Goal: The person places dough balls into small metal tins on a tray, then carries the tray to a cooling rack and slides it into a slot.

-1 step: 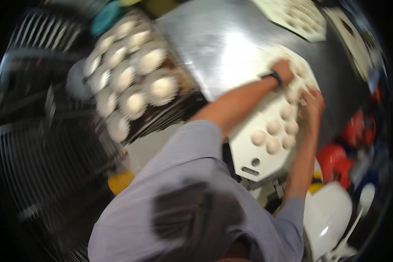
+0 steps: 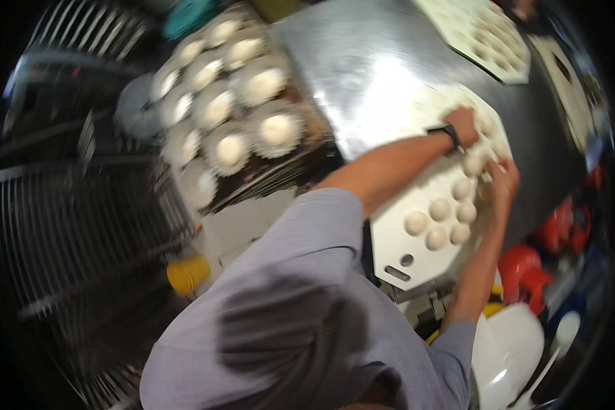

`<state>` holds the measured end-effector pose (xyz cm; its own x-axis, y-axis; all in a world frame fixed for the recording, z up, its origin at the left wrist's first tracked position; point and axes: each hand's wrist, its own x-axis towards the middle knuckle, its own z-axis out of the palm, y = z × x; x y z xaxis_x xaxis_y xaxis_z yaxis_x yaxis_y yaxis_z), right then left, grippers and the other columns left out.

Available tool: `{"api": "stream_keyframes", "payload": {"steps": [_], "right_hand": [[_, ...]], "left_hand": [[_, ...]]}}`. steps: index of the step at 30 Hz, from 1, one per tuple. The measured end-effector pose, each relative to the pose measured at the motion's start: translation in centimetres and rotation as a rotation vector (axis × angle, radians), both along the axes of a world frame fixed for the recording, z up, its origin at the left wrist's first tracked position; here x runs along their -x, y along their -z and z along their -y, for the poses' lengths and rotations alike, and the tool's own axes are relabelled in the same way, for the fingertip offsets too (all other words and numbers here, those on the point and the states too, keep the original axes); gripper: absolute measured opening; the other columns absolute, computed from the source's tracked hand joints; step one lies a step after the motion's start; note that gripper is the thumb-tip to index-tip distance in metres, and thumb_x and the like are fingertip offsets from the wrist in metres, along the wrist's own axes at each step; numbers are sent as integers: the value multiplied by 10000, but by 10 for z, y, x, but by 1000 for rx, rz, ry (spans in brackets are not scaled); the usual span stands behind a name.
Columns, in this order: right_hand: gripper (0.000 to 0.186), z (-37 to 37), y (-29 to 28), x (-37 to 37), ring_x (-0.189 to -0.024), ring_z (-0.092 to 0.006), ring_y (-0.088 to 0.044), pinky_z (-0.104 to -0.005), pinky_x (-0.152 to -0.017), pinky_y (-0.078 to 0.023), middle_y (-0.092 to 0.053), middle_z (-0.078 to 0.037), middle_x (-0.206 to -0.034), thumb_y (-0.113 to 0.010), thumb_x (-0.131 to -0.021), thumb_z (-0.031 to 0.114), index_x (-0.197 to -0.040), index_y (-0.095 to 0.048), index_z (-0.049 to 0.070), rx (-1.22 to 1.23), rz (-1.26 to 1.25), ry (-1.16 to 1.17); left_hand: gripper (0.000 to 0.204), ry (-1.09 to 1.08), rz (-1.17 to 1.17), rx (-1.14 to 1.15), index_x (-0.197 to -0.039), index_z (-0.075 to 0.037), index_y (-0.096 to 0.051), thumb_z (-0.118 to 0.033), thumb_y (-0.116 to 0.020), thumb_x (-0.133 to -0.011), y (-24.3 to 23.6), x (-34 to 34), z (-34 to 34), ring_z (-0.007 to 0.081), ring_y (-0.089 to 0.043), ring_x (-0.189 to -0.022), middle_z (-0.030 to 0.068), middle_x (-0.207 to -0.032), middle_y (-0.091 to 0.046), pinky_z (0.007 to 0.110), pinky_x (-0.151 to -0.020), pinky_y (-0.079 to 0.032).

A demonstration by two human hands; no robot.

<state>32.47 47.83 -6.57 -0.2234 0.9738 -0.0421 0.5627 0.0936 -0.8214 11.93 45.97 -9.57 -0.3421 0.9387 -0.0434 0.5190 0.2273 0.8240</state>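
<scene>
The pale dough balls (image 2: 440, 209) lie on a long white board (image 2: 389, 249) with clipped corners, a loose cluster toward its near end and a line of them running up its right side to where the hands are. From here I see both hands bent over the upper part of that board. The left hand (image 2: 463, 126) comes in across it — forearm slanting up from the grey sleeve (image 2: 328, 212), a dark band (image 2: 449, 133) round the wrist, knuckles uppermost, the hand curled downward beside the balls. Its fingers are hidden beneath it, so I cannot tell whether they are apart or closed on something.

The right hand (image 2: 504, 179) rises along the board's right edge, forearm nearly upright, wrist bent inward, fingertips turned toward the balls near the edge. They are bent and close to one ball, but the blur is such that I cannot tell if they grip it.

The board rests on a shiny metal table (image 2: 328, 55). Near the table's far end lies a second board (image 2: 451, 27) with more dough balls. Off to the left stand frilled cups (image 2: 280, 152) with pale rounds (image 2: 231, 150) inside — and, lower down, a yellow tub (image 2: 186, 273).
</scene>
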Motion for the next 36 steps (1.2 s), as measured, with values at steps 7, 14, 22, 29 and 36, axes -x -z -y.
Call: {"api": "stream_keyframes", "payload": {"steps": [7,14,22,29,36], "right_hand": [[372,45,-78,91,-921,-199,-634,-347,-867,-504,-672,-93,-986,-802,-845,231,-1076,-634,-8,-370,145,-295],[382,258,-159,310,-1029,-216,-659,-333,-925,-495,-703,-115,-1046,-808,-843,216,-1106,-640,-5,-398,-162,-1034],[273,464,-125,496,-923,-386,-686,-449,-800,-542,-699,-158,-1058,-700,-901,269,-1065,-730,53,-690,317,-1589],[471,466,-154,507,-1042,-383,-630,-432,-935,-511,-601,-260,-1209,-669,-891,281,-1231,-580,-32,-271,143,-1382],[355,482,-155,569,-1041,-381,-609,-472,-926,-482,-669,-229,-1101,-638,-879,184,-1178,-586,0,-254,78,-1333]], "left_hand": [[404,48,-120,-287,-1009,-31,-703,-270,-726,-684,-179,102,237,387,-701,-890,189,-915,-726,459,-798,-554],[295,-473,-149,-17,-1056,-10,-659,-171,-735,-821,-222,220,575,206,-680,-879,124,-941,-708,345,-787,-530],[263,-459,-336,216,-1007,-14,-629,-152,-743,-815,-155,233,645,403,-651,-904,152,-983,-631,453,-754,-527],[314,-509,-77,-184,-1158,-27,-578,-87,-635,-855,-162,316,682,214,-589,-991,107,-1104,-559,333,-877,-496],[332,-538,-292,-333,-1216,7,-623,-144,-610,-920,-162,504,652,170,-648,-994,119,-1111,-677,293,-828,-522]]}}
